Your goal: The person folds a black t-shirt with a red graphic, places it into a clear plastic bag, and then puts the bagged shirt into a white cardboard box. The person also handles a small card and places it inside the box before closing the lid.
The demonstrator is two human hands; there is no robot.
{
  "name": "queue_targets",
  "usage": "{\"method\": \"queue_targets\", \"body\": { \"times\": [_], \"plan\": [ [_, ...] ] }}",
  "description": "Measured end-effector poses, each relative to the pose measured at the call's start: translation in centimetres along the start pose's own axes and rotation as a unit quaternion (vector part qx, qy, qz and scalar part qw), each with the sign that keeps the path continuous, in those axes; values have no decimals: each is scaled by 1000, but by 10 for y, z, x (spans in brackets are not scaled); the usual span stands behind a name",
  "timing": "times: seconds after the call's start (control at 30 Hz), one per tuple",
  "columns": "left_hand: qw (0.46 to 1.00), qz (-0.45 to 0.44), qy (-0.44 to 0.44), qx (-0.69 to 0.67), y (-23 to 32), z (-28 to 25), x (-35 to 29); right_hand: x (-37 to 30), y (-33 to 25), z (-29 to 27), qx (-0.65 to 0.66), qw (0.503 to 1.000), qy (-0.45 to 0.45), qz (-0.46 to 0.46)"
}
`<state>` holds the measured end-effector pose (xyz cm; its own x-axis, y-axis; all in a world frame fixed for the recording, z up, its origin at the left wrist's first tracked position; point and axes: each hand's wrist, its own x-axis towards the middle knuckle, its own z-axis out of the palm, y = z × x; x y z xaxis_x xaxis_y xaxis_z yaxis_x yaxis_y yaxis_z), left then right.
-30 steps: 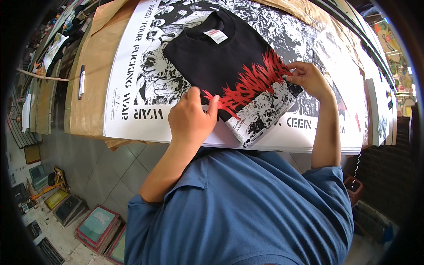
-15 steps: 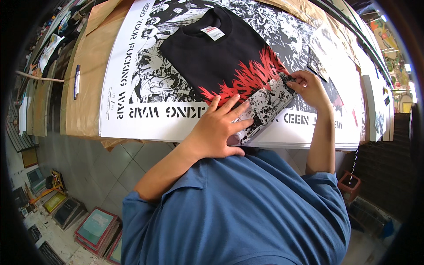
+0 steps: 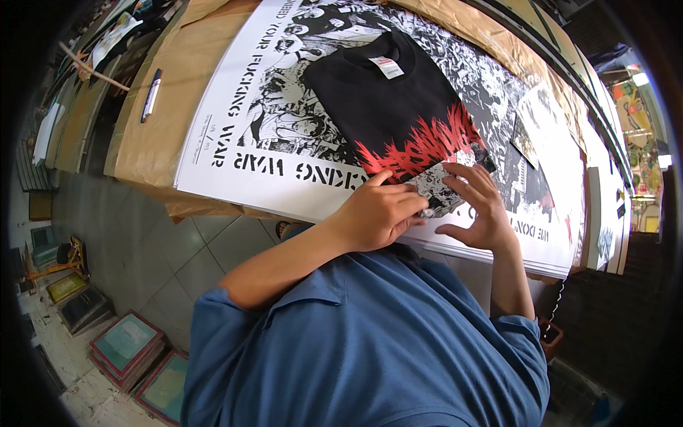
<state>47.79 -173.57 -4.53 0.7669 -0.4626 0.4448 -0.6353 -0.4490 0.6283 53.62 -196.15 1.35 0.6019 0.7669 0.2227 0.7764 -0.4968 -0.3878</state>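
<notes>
Shirt: black, folded, collar toward the far side; lies on the printed sheets, near the desk's close edge (image 3: 398, 107). Its place on the sheets appears unchanged from half a second ago, though the whole view has swung and it sits farther right in frame.
Tag: pale, inside the collar, facing up (image 3: 386, 67).
Design: red jagged lettering (image 3: 427, 146) across the shirt, a black-and-white picture (image 3: 432, 188) below it, partly covered by both hands.
Left hand: at the shirt's near left corner (image 3: 380, 212). Earlier spread flat there; now turned toward the right, forefinger extended, other fingers bent. Grip: cannot tell whether fabric is caught between thumb and fingers; fingertips blurred.
Right hand: over the shirt's near right part (image 3: 478, 206). Earlier pinching the right edge; now shifted inward, toward the left hand. Grip: released, fingers spread, thumb well apart from them.
Sheets: stacked, white, black-and-white print on top (image 3: 277, 183); beneath the shirt.
Desk: brown paper (image 3: 153, 146) shows along its left side, partly under the sheets.
Pen: dark and white, on the brown paper, left of the sheets (image 3: 151, 96); same spot as before.
Floor: frames (image 3: 126, 340) stacked at lower left.
</notes>
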Motion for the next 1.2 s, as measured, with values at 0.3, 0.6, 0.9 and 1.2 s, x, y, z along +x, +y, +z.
{"method": "queue_targets", "body": {
  "times": [0.3, 0.6, 0.9, 1.2],
  "plan": [
    [913, 5, 407, -34, -17, -20, 5, 47, -13, -20, -15, 998, 58, -34],
    [527, -286, 497, -628, -23, -39, -3, 156, -105, -65, 31, 992, -41, -112],
    [420, -162, 406, -796, -70, -80, -40, 172, -248, 11, -110, 946, -139, -273],
    [426, -280, 526, -681, -20, -123, -275, 223, -426, 119, 106, 859, -66, -496]
  ]
}}
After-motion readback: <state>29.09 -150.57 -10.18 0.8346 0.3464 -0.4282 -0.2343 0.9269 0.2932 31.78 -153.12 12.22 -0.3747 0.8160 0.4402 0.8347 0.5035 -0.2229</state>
